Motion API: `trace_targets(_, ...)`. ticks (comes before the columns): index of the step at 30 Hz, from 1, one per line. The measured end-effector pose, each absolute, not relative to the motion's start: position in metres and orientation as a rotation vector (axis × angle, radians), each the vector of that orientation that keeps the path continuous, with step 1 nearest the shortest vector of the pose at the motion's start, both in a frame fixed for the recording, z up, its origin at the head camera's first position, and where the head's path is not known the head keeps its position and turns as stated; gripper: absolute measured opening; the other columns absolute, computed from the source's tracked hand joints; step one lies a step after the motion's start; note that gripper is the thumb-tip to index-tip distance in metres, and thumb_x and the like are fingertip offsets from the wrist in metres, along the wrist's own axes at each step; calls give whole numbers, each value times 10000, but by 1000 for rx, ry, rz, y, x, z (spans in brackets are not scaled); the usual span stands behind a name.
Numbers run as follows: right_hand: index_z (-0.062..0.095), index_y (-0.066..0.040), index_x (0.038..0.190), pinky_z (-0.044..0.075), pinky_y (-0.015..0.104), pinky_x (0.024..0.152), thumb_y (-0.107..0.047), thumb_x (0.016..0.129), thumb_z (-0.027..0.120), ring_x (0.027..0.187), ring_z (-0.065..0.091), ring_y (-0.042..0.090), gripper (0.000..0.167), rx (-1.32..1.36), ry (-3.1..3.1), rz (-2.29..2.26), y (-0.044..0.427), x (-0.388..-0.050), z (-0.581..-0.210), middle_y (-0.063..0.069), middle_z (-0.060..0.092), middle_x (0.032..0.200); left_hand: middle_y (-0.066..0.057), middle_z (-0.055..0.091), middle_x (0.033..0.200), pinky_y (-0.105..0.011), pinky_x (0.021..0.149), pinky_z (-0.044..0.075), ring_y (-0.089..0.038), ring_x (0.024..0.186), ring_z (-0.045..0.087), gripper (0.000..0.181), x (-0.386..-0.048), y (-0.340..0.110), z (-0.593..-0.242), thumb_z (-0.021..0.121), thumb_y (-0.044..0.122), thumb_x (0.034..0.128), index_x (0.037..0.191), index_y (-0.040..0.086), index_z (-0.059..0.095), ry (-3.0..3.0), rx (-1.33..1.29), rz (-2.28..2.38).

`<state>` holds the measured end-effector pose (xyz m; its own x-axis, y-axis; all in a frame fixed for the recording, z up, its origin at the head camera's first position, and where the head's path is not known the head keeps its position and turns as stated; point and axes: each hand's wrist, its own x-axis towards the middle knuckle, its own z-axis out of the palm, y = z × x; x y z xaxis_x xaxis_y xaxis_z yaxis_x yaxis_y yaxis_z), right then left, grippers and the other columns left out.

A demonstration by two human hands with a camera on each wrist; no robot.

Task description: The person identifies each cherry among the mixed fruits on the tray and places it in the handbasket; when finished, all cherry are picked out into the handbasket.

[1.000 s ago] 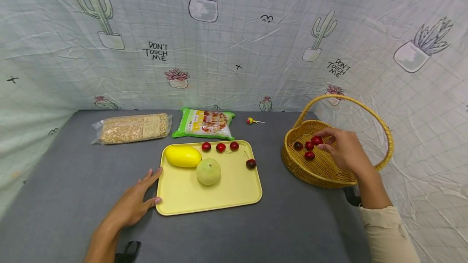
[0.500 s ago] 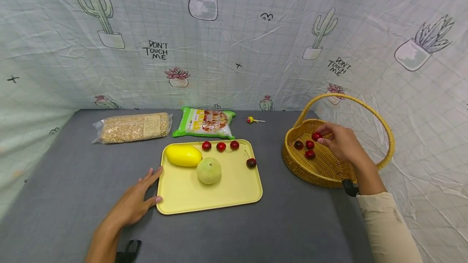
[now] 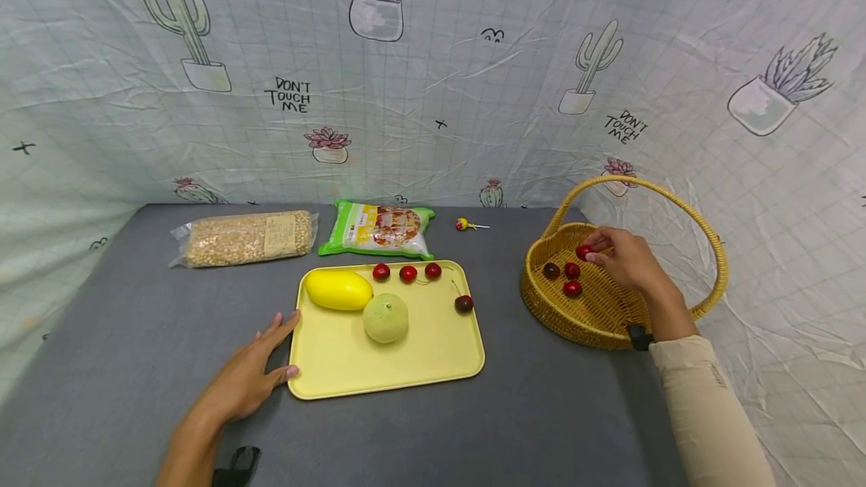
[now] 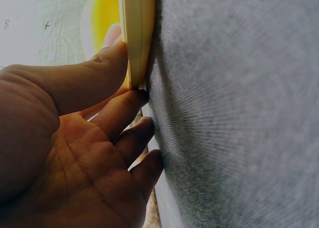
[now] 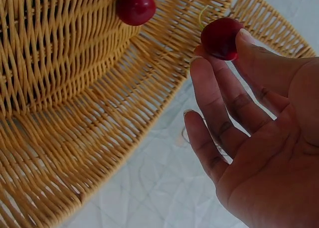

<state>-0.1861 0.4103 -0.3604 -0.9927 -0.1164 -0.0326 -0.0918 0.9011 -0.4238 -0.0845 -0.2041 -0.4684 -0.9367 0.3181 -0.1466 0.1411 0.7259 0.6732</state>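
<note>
A: Which hand has the cherry [image 5: 219, 39]?

B: The right hand [image 3: 628, 260]. Thumb and fingertips pinch it; the other fingers stand spread.

A: And which way does it lie from that hand?

B: At the fingertips, on the side toward the tabletop's [image 3: 541, 419] left edge. In the head view it sits within the rim of the basket [image 3: 561, 324], by the tabletop's far right corner. Three other cherries [image 3: 572, 288] lie in the basket, just beside it, on that same side and a little toward the near edge.

A: Long axis?

B: None to speak of; it is nearly round. The stem [image 5: 200, 19] points away from the palm.

A: The left hand [image 3: 245, 382]?

B: Well apart, its fingers loosely extended, touching the tray [image 3: 338, 363] on the side toward the tabletop's left edge.

A: What can't you make out?

B: Whether the held cherry touches the basket wall. The right hand and wrist hide part of the basket; the right wrist view cuts off one cherry at its top, and I can't tell whether any left fingertip reaches under the tray.
</note>
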Motion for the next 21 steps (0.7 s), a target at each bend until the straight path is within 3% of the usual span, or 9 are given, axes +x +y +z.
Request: trace_targets(21, 729, -44, 1208, 541, 640, 951, -154, 1038, 703, 1163, 638, 526, 204, -95, 2969, -599, 430, -224, -377, 276, 754, 1210, -375, 211, 1695, -834, 1177, 231, -692, 1497, 220, 904, -84, -203, -467, 802, 171, 935, 1688, 101, 305, 2675, 348, 1017)
